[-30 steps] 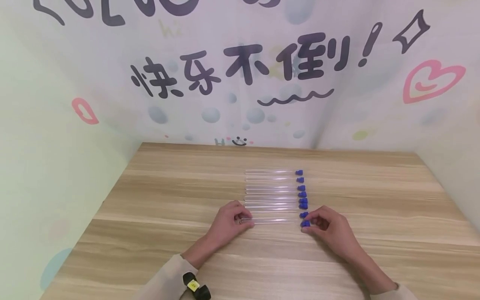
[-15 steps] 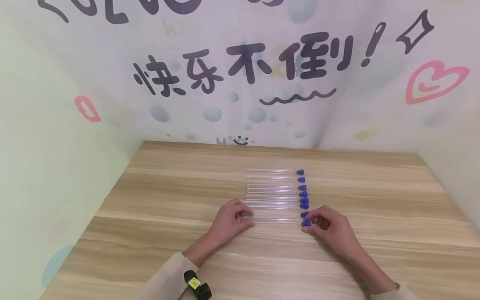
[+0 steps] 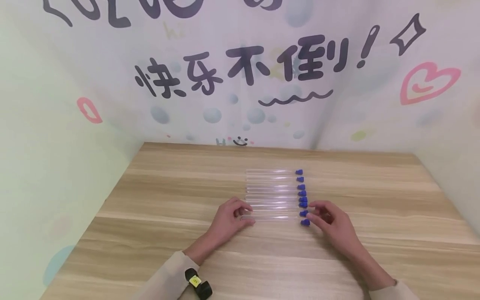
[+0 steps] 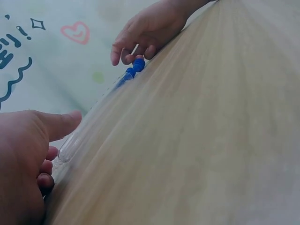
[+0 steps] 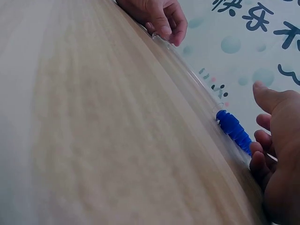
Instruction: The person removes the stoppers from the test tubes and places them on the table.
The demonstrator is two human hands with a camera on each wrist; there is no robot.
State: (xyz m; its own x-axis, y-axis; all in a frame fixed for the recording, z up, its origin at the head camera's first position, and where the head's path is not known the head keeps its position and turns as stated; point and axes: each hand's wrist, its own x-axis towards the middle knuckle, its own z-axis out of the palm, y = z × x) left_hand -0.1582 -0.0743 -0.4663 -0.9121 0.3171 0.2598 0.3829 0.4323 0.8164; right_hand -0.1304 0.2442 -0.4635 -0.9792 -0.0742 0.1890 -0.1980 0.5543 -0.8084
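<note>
Clear test tubes [image 3: 271, 196] lie side by side on the wooden table, each pointing left to right. A blue stopper sits off the right end of each one, and the nearest stopper [image 3: 305, 223] is closest to me. Around the left end of the nearest test tube [image 3: 268, 218] is my left hand [image 3: 226, 218], thumb and forefinger spread apart. My right hand [image 3: 335, 225] is just right of the nearer stoppers, its thumb lifted off them; in the right wrist view its other fingers are loosely bent beside the blue stoppers [image 5: 233, 131].
The wooden table [image 3: 150, 191] ends at a white cloth backdrop [image 3: 210, 125] with dark lettering. Pale walls rise at both sides. A black wrist strap [image 3: 202, 289] with a yellow label is around the left sleeve.
My right hand has let go of the nearest stopper and shifted slightly up and right. The left thumb and forefinger have parted at the nearest test tube's end. Tubes and stoppers keep their row.
</note>
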